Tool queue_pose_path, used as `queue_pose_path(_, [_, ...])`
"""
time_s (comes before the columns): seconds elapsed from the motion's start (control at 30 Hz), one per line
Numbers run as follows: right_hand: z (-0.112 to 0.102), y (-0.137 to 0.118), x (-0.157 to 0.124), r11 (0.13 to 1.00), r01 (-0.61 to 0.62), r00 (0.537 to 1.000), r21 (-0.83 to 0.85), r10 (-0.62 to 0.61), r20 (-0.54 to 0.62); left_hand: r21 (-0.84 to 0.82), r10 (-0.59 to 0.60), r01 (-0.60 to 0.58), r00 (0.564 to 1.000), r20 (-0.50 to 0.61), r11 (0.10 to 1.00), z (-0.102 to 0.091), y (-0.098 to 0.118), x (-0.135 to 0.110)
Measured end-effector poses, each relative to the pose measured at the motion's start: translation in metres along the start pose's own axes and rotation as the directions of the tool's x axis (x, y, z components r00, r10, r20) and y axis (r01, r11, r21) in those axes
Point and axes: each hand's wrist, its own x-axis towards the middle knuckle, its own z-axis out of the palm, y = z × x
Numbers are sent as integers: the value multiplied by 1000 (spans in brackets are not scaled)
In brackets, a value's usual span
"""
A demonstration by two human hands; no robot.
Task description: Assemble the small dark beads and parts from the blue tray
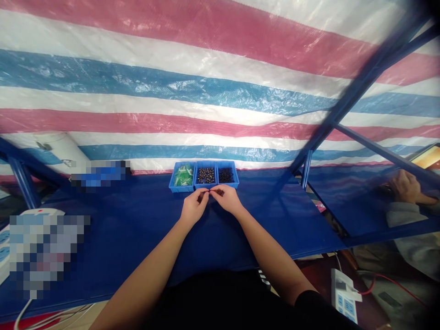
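My left hand (194,207) and my right hand (226,198) meet fingertip to fingertip just in front of the small blue bins. Both are closed in a pinch; whatever lies between the fingertips is too small to make out. Behind them stand three bins side by side. The left bin (182,188) holds green and whitish pieces (184,175). Small brass-and-dark metal parts (206,175) fill the middle bin (205,186). In the right bin (235,184) lie small black parts (225,175).
A blue tabletop (137,238) spreads under my arms. Power strips lie at the left (41,213) and lower right (343,298), with cables. Blue metal frame bars (357,101) cross the right side. Striped sheeting (192,101) hangs behind. Another person's hand (407,185) shows at the far right.
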Motion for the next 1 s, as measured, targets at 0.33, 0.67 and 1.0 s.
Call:
queue_pose_path(0.33, [8, 1, -2, 960, 14, 999, 281, -2, -43, 19, 28, -28, 999, 28, 999, 2, -6, 1])
queue_pose_path(0.67, [-1, -6, -1, 990, 89, 995, 107, -83, -54, -20, -10, 10, 1000, 9, 1000, 1, -2, 0])
queue_pose_path(1.0, [-8, -15, -5, 983, 167, 986, -81, -165, 27, -57, 8, -8, 1000, 0, 998, 2, -1, -1])
